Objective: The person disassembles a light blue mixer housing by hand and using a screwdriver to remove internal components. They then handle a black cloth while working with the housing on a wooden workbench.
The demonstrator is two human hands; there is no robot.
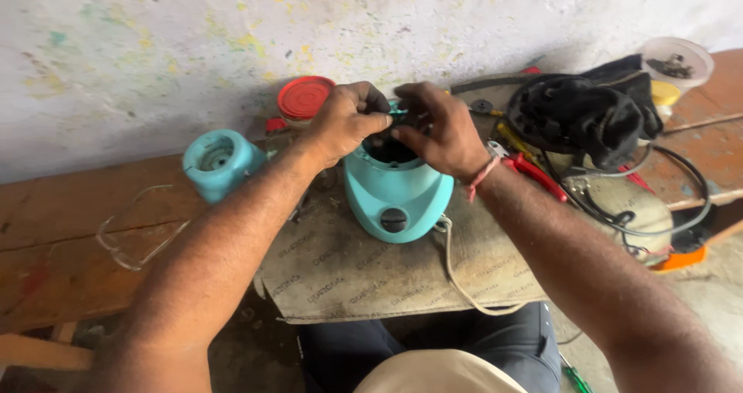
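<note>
Two bare hands meet over the open top of a turquoise mixer base (396, 192), which sits on a piece of printed sacking (348, 273) spread over the wooden tabletop (54, 230). The left hand (347, 122) curls over the rim from the left, its fingers bent down toward the dark opening; whether this grip is clamped on anything cannot be told. The right hand (441, 130) comes in from the right, thumb and fingertips pinched together at the rim beside a small turquoise part (398, 110) that shows between the two hands; what exactly it pinches is hidden. A red thread is tied round the right wrist.

The base faces the person, with a dark round knob (393, 220) low on its front, and a pale cord (457, 277) leaves its right side and loops over the sacking. To the left, on the bare wood, lies a second turquoise housing (220, 163) on its side, and nearer the edge a clear plastic piece (131, 234). Behind the left hand stands a jar with a red lid (305, 97). To the right lie red-handled pliers (534, 172), a heap of black cloth (580, 114) with black cable (681, 199) coiled around it, and a clear tub (675, 61) near the wall.
</note>
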